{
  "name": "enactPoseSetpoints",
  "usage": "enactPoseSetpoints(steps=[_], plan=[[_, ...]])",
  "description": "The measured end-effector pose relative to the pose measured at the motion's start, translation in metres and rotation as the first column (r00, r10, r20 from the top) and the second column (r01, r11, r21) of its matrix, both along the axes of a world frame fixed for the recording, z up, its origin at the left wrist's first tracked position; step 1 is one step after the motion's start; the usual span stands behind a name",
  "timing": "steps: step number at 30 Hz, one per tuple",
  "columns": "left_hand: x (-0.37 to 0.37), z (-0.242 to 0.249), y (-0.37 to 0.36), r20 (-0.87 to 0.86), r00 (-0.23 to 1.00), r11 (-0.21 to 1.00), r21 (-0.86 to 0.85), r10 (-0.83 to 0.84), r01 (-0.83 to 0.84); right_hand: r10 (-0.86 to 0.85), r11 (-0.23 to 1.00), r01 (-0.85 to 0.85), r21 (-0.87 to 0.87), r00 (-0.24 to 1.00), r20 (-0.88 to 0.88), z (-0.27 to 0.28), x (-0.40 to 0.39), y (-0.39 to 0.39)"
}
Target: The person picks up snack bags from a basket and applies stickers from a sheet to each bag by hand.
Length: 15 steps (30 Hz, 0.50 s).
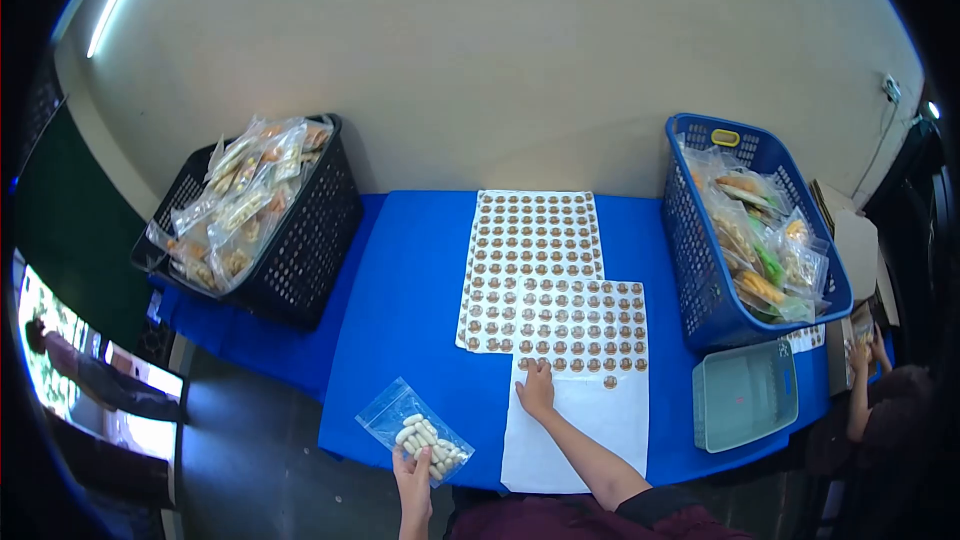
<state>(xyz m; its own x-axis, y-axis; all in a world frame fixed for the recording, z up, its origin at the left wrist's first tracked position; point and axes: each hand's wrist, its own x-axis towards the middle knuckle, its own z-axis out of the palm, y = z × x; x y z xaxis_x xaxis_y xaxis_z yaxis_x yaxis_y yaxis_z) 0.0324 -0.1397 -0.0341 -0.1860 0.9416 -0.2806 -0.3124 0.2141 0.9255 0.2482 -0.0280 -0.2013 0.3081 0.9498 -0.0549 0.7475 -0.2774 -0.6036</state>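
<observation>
My left hand (412, 480) grips the lower edge of a clear plastic bag (385, 410) of white, capsule-shaped pieces (430, 443), at the table's front edge. My right hand (537, 390) rests on a sheet of round brown stickers (580, 325), at the left end of its lowest full row. Its fingers are bent and close together over the stickers; whether a sticker is between them is hidden. Below that row the sheet is bare white backing, with one lone sticker (610, 381). Another sticker sheet (530, 235) lies partly under it, farther back.
A dark basket (310, 240) heaped with filled bags stands left, a blue basket (690, 270) of similar bags right. In front of the blue one sits a translucent green tub (745, 400). A co-worker (890, 410) is at far right, another person (110, 380) far left.
</observation>
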Motion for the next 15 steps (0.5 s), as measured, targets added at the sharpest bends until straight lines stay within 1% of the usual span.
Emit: enactPoseSetpoints(steps=[2, 3, 5, 6, 10, 12, 13, 15], plan=[[0.001, -0.002, -0.008, 0.027, 0.997, 0.997, -0.005, 0.072, -0.072, 0.010, 1.000, -0.011, 0.020, 1.000, 0.013, -0.003, 0.001, 0.003], [0.002, 0.000, -0.009, 0.039, 0.995, 0.995, -0.014, 0.095, -0.094, 0.047, 0.998, -0.047, -0.043, 0.999, -0.008, -0.003, 0.004, 0.006], [0.001, -0.004, -0.013, 0.054, 0.991, 0.993, -0.015, 0.119, -0.118, 0.101, 0.990, -0.105, -0.098, 0.994, -0.042, -0.002, 0.008, 0.011], [0.002, -0.007, -0.015, 0.048, 0.993, 0.994, -0.016, 0.109, -0.108, 0.124, 0.984, -0.131, -0.123, 0.990, -0.060, -0.003, 0.011, 0.012], [0.009, -0.016, -0.008, 0.043, 0.998, 0.999, 0.001, 0.049, -0.049, 0.183, 0.973, -0.185, -0.136, 0.983, -0.031, -0.008, 0.016, 0.020], [0.018, -0.014, -0.003, 0.047, 0.999, 1.000, 0.000, 0.010, -0.010, 0.191, 0.964, -0.199, -0.177, 0.980, -0.059, -0.008, 0.020, 0.024], [0.022, -0.011, -0.002, 0.082, 0.997, 1.000, -0.005, 0.015, -0.015, 0.194, 0.959, -0.205, -0.197, 0.978, -0.075, -0.008, 0.021, 0.025], [0.029, -0.006, 0.001, 0.072, 0.997, 1.000, 0.029, 0.002, -0.005, 0.239, 0.948, -0.245, -0.201, 0.970, -0.055, -0.009, 0.022, 0.023]])
